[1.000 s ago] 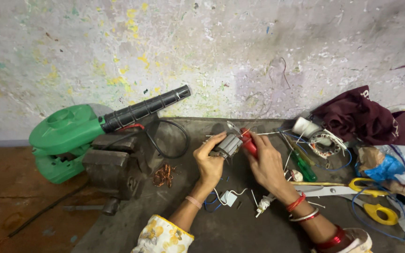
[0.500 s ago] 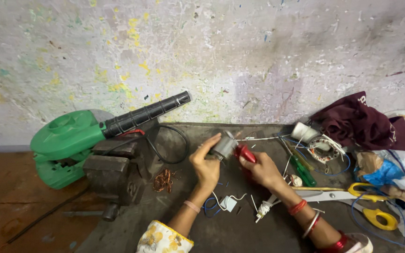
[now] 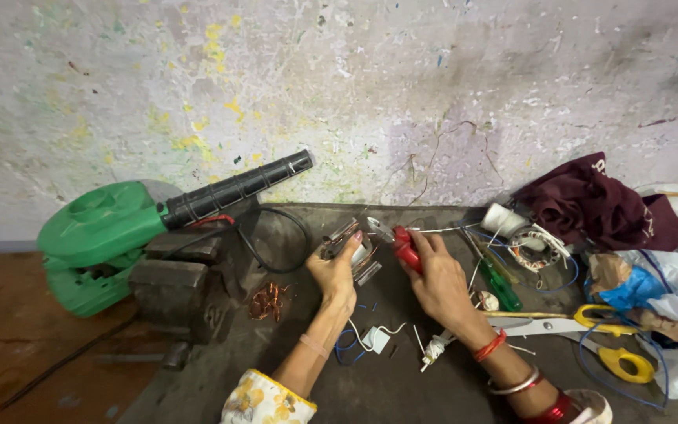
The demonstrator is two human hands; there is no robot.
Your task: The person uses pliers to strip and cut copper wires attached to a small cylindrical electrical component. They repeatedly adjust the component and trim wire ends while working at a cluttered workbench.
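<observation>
My left hand [image 3: 337,273] grips a small grey metal motor part [image 3: 348,247] with wires over the dark workbench [image 3: 402,385]. My right hand [image 3: 439,276] holds red-handled pliers [image 3: 402,243], whose metal jaws reach toward the motor part. Both hands meet near the bench's middle. Red and silver bangles sit on my right wrist. White wire pieces and a small white connector [image 3: 377,339] lie below the hands.
A green power tool with a black handle [image 3: 111,232] rests at the left on a metal vise [image 3: 178,286]. Copper wire scraps [image 3: 267,300] lie nearby. Yellow-handled scissors [image 3: 590,323], a green screwdriver [image 3: 500,284], a coil stator [image 3: 534,245], maroon cloth [image 3: 598,208] and plastic bags crowd the right.
Both hands have shifted slightly lower and turned the motor part; the pliers' jaws now point at it from the right.
</observation>
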